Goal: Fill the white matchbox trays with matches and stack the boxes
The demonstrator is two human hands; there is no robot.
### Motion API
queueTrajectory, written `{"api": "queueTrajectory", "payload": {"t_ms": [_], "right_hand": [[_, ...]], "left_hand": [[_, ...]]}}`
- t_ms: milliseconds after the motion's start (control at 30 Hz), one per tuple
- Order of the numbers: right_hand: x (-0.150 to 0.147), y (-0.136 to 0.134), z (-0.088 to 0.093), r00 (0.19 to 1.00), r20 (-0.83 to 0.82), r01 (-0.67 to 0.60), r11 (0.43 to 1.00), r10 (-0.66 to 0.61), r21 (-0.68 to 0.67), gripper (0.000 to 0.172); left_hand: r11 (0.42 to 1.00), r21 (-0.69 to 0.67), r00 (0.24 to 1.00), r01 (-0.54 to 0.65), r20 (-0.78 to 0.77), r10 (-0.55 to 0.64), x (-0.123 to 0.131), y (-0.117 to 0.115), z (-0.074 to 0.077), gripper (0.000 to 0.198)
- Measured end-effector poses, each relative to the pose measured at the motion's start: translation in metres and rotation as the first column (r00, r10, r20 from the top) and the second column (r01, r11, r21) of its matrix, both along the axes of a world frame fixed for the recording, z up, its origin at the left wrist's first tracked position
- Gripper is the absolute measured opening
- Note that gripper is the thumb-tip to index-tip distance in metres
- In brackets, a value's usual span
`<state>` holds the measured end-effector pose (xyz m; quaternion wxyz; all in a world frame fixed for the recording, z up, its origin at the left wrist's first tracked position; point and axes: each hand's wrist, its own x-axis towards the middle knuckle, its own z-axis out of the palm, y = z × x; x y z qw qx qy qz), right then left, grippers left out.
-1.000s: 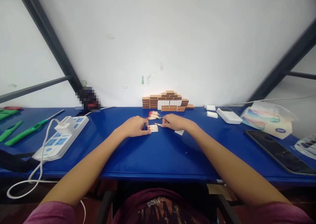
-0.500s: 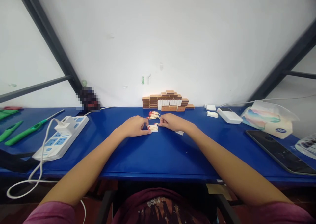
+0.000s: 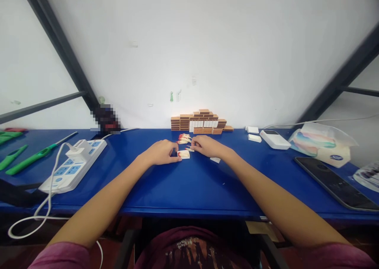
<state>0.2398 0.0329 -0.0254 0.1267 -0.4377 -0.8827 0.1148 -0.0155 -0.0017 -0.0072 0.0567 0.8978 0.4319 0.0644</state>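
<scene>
My left hand [image 3: 161, 151] rests on the blue table [image 3: 189, 186] with its fingers curled around the left end of a small open matchbox tray [image 3: 184, 154] filled with red-tipped matches. My right hand [image 3: 206, 145] is just right of the tray, fingers pinched at the edge of a loose pile of matches [image 3: 184, 138] behind it. What the pinch holds is too small to name. A small white matchbox sleeve [image 3: 215, 159] lies beside my right wrist.
A stack of brown and white matchboxes [image 3: 201, 122] stands against the wall. A white power strip [image 3: 74, 163] with cable lies left, green lighters [image 3: 38, 154] beyond it. Right side holds white boxes [image 3: 254, 133], a white device [image 3: 274, 138], a tissue pack [image 3: 321, 142] and a black phone [image 3: 334, 182].
My right hand has shifted slightly up and back from the tray's right end toward the loose match pile. The left hand has stayed on the tray.
</scene>
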Motion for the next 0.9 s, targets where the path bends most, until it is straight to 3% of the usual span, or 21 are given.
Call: {"api": "queueTrajectory", "payload": {"t_ms": [333, 700, 900], "right_hand": [[-0.001, 0.006, -0.015, 0.999, -0.042, 0.017, 0.999, -0.015, 0.031, 0.023], [-0.004, 0.003, -0.009, 0.999, -0.025, 0.023, 1.000, -0.023, 0.005, 0.012], [-0.008, -0.001, -0.006, 0.999, 0.009, 0.051, 0.999, -0.051, -0.008, 0.016]], "left_hand": [[1.000, 0.011, 1.000, 0.002, -0.012, -0.002, 0.001, -0.001, 0.001, 0.035], [1.000, 0.011, 1.000, 0.001, -0.005, -0.001, 0.000, -0.001, 0.000, 0.037], [1.000, -0.005, 1.000, -0.005, -0.005, 0.005, 0.001, 0.000, 0.000, 0.036]]}}
